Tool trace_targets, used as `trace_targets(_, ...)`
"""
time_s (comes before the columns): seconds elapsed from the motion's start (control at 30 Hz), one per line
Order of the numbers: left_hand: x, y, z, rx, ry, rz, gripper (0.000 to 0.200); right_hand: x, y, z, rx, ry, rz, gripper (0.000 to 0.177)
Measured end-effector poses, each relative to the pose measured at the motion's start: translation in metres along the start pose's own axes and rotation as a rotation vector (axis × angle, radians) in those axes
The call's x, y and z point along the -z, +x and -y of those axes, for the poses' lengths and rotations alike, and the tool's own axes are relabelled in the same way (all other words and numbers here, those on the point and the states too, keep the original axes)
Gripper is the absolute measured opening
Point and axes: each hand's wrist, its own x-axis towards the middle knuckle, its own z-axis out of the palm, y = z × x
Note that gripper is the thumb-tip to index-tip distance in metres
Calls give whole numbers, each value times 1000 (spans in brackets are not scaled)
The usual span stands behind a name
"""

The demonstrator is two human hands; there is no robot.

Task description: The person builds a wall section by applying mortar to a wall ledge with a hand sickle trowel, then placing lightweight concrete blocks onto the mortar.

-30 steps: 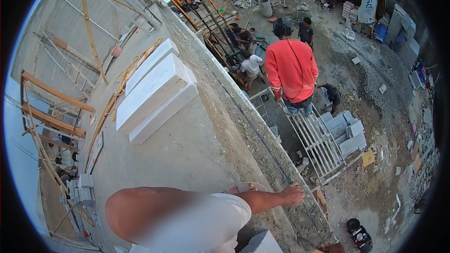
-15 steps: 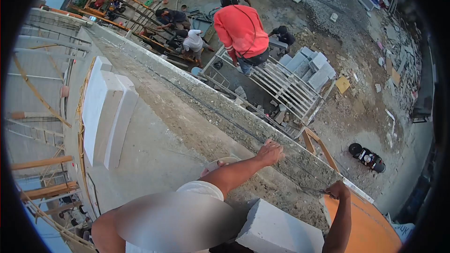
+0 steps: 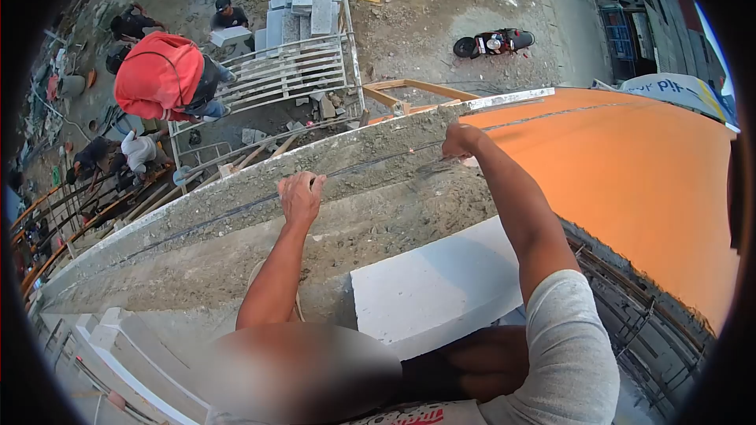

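Observation:
I look down from a high concrete ledge. A thin dark cord runs along its rough top. My left hand rests on the ledge with its fingers curled over the cord. My right hand is closed in a fist around the same cord further right, near the ledge's outer edge. A white block lies on the ledge just below and between my arms.
An orange sheet covers the surface to the right. Far below, a person in a red top stands by a white railing frame, with grey blocks, other workers and a motorbike. More white blocks lie at lower left.
My view has swung to the right along the ledge. Both hands have come up onto the ledge top and now sit on the cord; the orange sheet now fills the right side.

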Motion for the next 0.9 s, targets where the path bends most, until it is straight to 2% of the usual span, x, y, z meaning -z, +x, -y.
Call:
trace_targets(0.07,-2,-3,2,37,19,33,29,11,4,11,16,-22,-106,23)
trace_targets(0.13,-1,-12,3,39,9,39,30,5,-7,17,-4,-20,-38,21)
trace_targets(0.27,-2,0,4,22,-6,17,30,45,-52,18,65,19,62,20)
trace_targets(0.37,0,2,0,36,-20,15,30,28,-51,16,38,21,81,21)
trace_targets(0.43,-1,1,-3,40,-18,12,30,-1,-17,10,-65,14,-84,25)
trace_targets(0.5,-2,-5,2,51,36,49,30,-4,-18,22,68,-170,-123,32)
trace_targets(0.63,-1,-3,2,66,24,34,33,29,-56,28,141,-72,7,25)
trace_targets(0.67,-2,-8,4,88,30,65,33,37,-64,33,142,-120,52,26)
trace_targets(0.7,-1,-3,5,61,9,55,32,41,-72,34,163,-43,39,32)
trace_targets(0.8,-3,-6,2,35,-11,28,30,26,-52,36,165,-57,47,28)
trace_targets(0.87,7,3,-4,2,-2,-13,29,-3,-10,31,95,-39,-42,21)
trace_targets(0.9,7,1,-5,4,23,-4,29,-11,0,35,78,-54,-72,22)
